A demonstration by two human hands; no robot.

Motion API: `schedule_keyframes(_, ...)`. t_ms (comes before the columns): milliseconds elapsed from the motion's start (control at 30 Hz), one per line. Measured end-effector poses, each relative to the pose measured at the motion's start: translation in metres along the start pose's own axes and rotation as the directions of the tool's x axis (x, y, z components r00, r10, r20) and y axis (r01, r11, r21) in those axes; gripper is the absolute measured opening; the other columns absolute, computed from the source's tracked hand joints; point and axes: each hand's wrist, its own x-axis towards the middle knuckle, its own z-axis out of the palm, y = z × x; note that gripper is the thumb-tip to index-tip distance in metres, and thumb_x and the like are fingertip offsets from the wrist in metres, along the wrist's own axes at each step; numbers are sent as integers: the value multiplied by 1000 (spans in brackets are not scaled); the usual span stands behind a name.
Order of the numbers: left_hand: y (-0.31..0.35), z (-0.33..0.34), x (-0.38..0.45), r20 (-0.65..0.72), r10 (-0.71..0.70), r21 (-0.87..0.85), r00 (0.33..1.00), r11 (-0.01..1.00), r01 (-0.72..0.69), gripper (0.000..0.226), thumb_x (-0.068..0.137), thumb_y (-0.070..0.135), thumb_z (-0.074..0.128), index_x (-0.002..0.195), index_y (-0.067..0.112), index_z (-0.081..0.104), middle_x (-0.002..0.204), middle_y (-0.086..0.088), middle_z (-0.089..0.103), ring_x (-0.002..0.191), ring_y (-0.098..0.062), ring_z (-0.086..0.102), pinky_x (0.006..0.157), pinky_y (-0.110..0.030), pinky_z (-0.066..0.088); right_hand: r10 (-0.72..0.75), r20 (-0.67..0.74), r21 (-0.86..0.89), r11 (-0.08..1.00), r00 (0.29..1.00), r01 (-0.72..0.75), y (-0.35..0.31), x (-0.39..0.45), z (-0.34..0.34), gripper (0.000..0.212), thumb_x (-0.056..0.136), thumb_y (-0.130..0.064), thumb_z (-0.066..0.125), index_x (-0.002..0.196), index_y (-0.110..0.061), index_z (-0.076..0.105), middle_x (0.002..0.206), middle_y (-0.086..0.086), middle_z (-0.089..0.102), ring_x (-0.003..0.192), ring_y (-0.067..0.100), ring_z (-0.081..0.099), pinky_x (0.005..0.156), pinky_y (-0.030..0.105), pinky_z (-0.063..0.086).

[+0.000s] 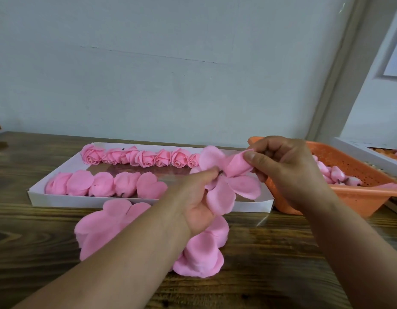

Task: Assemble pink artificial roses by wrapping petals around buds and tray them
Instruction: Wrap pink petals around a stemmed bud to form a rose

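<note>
My left hand (198, 197) pinches a pink petal sheet (224, 190) at its centre, above the right end of the white tray (148, 202). Its petals hang spread out. My right hand (286, 163) pinches one petal (237, 167) of that sheet, curled up. The tray holds a back row of several finished roses (137, 158) and a front row of several roses (104, 184) lying on their sides. A stack of loose pink petal sheets (108, 224) lies on the wooden table in front of the tray, partly under my left forearm.
An orange plastic basket (349, 197) with several pink-white buds (335, 175) stands right of the tray. A white box edge (366, 150) sits behind it. The grey wall rises close behind the wooden table (37, 230).
</note>
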Motion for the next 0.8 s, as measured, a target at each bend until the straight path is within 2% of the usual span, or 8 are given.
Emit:
schedule_keyframes(133, 1, -2, 1, -53, 89, 85, 995, 993, -84, 23, 96, 12, 53, 117, 5, 60, 114, -15, 67, 95, -26, 64, 80, -36, 50, 6, -4, -87, 996, 1000, -6, -6, -1, -6, 15, 83, -1, 65, 71, -9, 66, 48, -5, 57, 44, 7, 46, 45, 21, 40)
schedule_keyframes(233, 3, -4, 2, -77, 126, 102, 989, 988, -118, 31, 96, 15, 53, 126, 8, 55, 124, -15, 63, 113, -30, 61, 84, -39, 49, -15, 16, -164, 986, 1000, 17, -8, -3, -5, 16, 82, -4, 67, 69, -13, 68, 56, 6, 59, 51, 13, 46, 48, 26, 38)
schedule_keyframes(300, 3, -3, 2, -78, 123, 108, 989, 988, -114, 31, 96, 14, 52, 127, 8, 54, 126, -16, 62, 115, -31, 59, 86, -41, 49, -24, 19, -183, 983, 1000, 27, -10, -4, -3, 19, 82, -4, 67, 68, -17, 67, 59, 10, 60, 53, 15, 46, 49, 26, 38)
schedule_keyframes(467, 2, -3, 4, -136, 128, 150, 982, 983, -108, 33, 91, 14, 60, 123, 8, 56, 117, -16, 65, 106, -31, 63, 91, -43, 50, -69, 33, -176, 982, 997, 74, -12, -5, -1, 19, 81, -4, 67, 69, -18, 67, 58, 11, 61, 52, 18, 47, 47, 29, 39)
schedule_keyframes(567, 0, -3, 4, -138, 132, 152, 982, 982, -110, 30, 92, 14, 59, 121, 6, 58, 114, -16, 67, 106, -31, 63, 96, -45, 48, -85, 39, -180, 979, 996, 91, -13, -6, 2, 22, 81, -2, 66, 67, -19, 66, 51, -3, 57, 47, 11, 44, 45, 24, 38)
schedule_keyframes(700, 1, -4, 5, -190, 169, 223, 967, 967, -125, 7, 91, 15, 62, 96, 10, 62, 95, -12, 70, 89, -26, 66, 90, -41, 53, -118, 29, -220, 968, 993, 122, -14, -6, 1, 15, 81, -5, 67, 70, -16, 68, 61, 13, 64, 57, 35, 53, 51, 39, 46)
schedule_keyframes(733, 1, -4, 4, -206, 182, 233, 962, 963, -133, 4, 90, 14, 62, 91, 11, 62, 90, -11, 69, 84, -25, 67, 87, -40, 54, -122, 32, -221, 967, 992, 126, -14, -6, 1, 16, 82, -5, 67, 70, -16, 68, 61, 10, 65, 57, 35, 53, 51, 39, 46)
schedule_keyframes(800, 2, -5, 4, -229, 226, 292, 947, 944, -155, 5, 88, 16, 65, 86, 13, 62, 92, -11, 70, 88, -27, 67, 91, -46, 53, -118, 43, -212, 969, 992, 124, -15, -7, 2, 22, 82, -4, 67, 68, -21, 66, 56, -1, 63, 48, 22, 47, 46, 30, 42)
